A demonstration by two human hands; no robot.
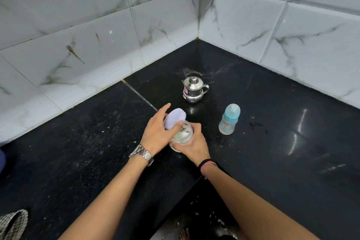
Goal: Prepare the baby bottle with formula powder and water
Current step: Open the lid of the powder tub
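Note:
A clear jar (183, 135) with white powder inside stands on the black counter (272, 142). My right hand (194, 144) is wrapped around its side. My left hand (159, 130) holds the jar's pale lilac lid (175, 118), tilted up off the mouth at the jar's left rim. The baby bottle (229, 119), with a teal collar and clear cap, stands capped to the right of the jar, untouched. A small steel pot with lid and spout (193, 90) stands behind them.
White marble-look tiled walls (97, 45) meet in a corner behind the counter. The counter is L-shaped with an inner front edge (194, 179) below my wrists. A woven cloth (13, 224) lies at the bottom left. White powder specks dot the counter.

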